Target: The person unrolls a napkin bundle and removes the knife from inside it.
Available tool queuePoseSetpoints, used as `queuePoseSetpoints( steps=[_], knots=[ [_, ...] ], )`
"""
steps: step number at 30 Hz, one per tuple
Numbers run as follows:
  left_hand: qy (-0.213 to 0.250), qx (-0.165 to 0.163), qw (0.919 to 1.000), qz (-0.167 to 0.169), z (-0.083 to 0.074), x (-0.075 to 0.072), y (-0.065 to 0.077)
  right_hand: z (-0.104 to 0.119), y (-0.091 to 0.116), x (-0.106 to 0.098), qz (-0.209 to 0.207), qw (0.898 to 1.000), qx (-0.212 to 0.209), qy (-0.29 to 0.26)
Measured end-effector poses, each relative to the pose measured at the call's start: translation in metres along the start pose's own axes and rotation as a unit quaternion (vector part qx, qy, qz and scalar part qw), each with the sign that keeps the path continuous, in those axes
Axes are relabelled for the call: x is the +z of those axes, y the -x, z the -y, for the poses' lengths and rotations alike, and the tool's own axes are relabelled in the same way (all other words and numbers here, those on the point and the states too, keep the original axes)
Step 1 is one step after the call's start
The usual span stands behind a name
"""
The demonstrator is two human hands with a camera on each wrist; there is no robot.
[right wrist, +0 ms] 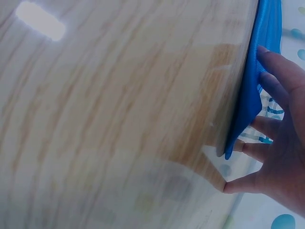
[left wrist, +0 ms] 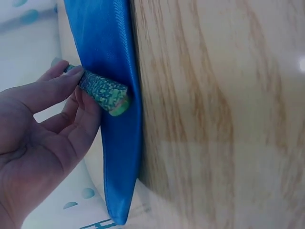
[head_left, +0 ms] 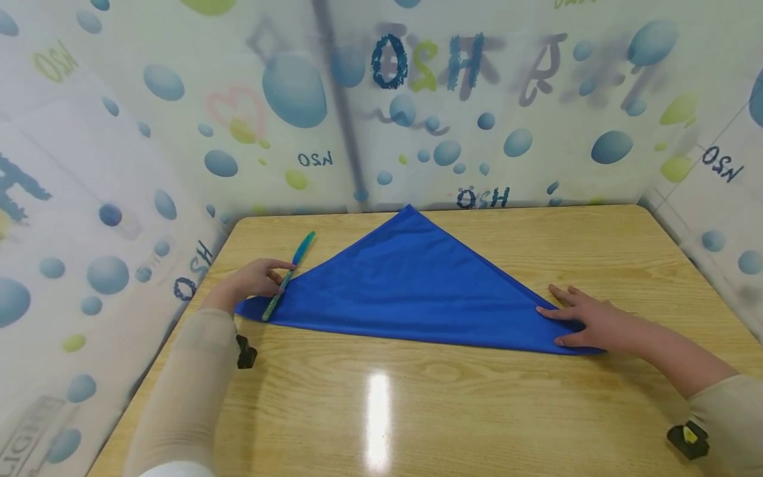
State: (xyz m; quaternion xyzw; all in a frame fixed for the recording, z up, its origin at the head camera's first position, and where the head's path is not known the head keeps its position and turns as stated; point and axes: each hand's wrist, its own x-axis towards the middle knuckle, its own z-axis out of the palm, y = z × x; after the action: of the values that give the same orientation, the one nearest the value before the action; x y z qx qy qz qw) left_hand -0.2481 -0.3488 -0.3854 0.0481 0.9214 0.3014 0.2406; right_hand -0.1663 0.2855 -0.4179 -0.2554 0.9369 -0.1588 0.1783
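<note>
A: Near edge first. How is the blue cloth [head_left: 411, 285] laid?

B: It's folded to a triangle, flat on the wooden table [head_left: 381, 411]. The long folded edge is nearest the person & runs left-right; the apex is pointed away, twd the bubble-print wall [head_left: 417, 99] at the far table edge.

A: Look of it?

B: Solid blue, smooth w/ a slight sheen; a fine weave is seen in the left wrist view, cloth [left wrist: 109, 57].

A: Hands?

B: The right hand [head_left: 587, 318] is laid flat on the cloth's right corner, fingers straight & spread, pressing, nothing gripped. The left hand [head_left: 253, 279] is at the left corner, fingers curled around a green-blue patterned stick [head_left: 289, 275].

A: Stick's axis?

B: It's laid diagonally, near end on the cloth's left corner, far tip pointed away & to the right, beyond the cloth's slanted edge.

A: Anything shown in one view only?

B: The stick's rounded butt end & mottled pattern [left wrist: 102, 90] are only made out in the left wrist view. In the right wrist view the cloth [right wrist: 257, 71] is seen edge-on, layers stacked, the corner under the fingers [right wrist: 281, 71]. The triangle's whole outline is given by the head view only.
</note>
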Motion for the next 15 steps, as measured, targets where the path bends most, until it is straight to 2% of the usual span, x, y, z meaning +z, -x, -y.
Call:
queuePoseSetpoints(
  steps=[2, 9, 15],
  knots=[
    [0.003, -0.003, 1.0, -0.002, 0.001, 0.0, -0.003, 0.0, 0.0, 0.0, 0.0, 1.0, 0.001, 0.001],
    [-0.006, -0.047, 0.9986, -0.023, -0.001, -0.004, -0.018, 0.0, 0.001, 0.0, -0.004, 1.0, -0.001, -0.001],
    [0.012, -0.081, 0.9964, -0.019, -0.007, -0.009, -0.026, 0.0, 0.002, 0.0, -0.002, 1.0, -0.002, -0.007]
  ],
)
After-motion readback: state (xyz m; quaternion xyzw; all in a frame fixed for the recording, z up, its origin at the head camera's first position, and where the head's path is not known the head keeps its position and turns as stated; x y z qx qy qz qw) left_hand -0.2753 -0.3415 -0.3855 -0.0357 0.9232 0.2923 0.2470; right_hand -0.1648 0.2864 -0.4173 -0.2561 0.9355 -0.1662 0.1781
